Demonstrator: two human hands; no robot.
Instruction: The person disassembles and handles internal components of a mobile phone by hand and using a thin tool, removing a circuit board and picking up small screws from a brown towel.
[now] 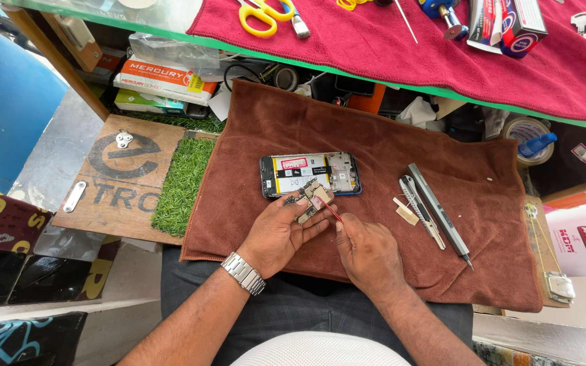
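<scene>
My left hand [276, 234] has its grip closed on a small flat circuit board [310, 198] over the brown terry cloth [374, 135], just below the opened phone [310, 173], while my right hand [367, 254] pinches a thin red tool [329, 209] against it.

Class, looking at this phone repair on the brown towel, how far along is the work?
Done: the opened smartphone lies with its back off, insides exposed. In hand: the left hand holds a small circuit board, which the right hand probes with a thin red tool. Left: board is still out; grey screwdriver lies nearby.
</scene>
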